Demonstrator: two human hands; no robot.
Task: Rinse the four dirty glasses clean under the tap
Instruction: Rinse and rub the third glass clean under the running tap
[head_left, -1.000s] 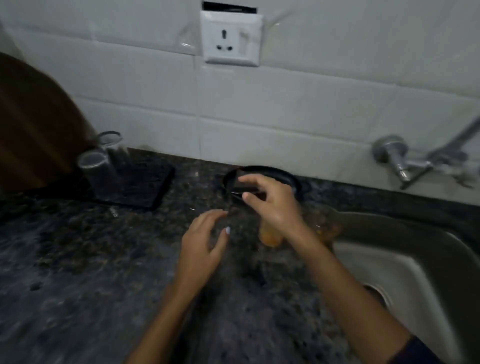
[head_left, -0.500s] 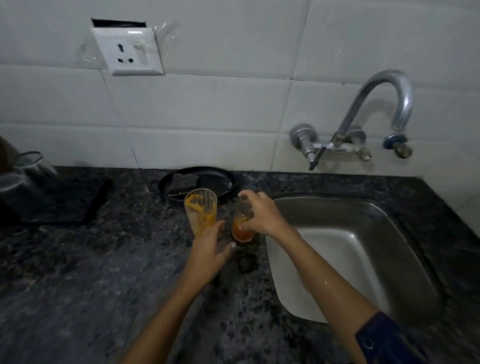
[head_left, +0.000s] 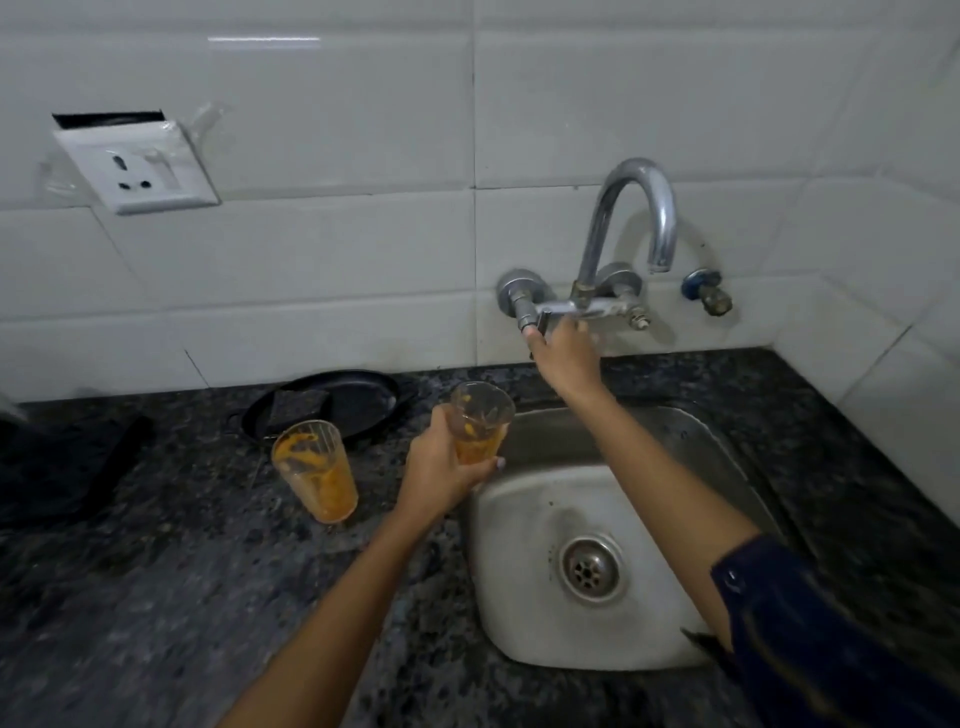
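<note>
Nearest the camera, two forearms reach forward over a dark speckled counter (head_left: 156, 597), the right one coming out of a dark blue sleeve (head_left: 810, 623). Below the right arm lies a steel sink (head_left: 519, 597) with a round drain (head_left: 592, 569) in its floor; no water shows in the basin. The left hand (head_left: 441, 467) is wrapped around a glass (head_left: 480, 423), fingers closed about its lower half, and holds it upright just over the sink's left rear corner. Orange residue coats the lower part of that glass and streaks its inner wall. To its left a second glass (head_left: 317, 470) stands upright on the counter, apart from the hand, smeared orange inside and untouched. Behind it sits a black pan (head_left: 363, 400) with a dark sponge (head_left: 301, 404) lying in it, and at the far left edge rests a black mat (head_left: 67, 467), partly cut off. Farther back, the right hand (head_left: 563, 351) reaches up to the tap (head_left: 628, 228) on the tiled wall (head_left: 363, 130), its fingers curled on the lever beneath the left valve; how firmly it grips I cannot tell. The spout arches over the sink and nothing runs from it. A blue-ringed valve (head_left: 709, 293) juts from the wall to the right, and a white socket (head_left: 137, 169) sits high on the left.
</note>
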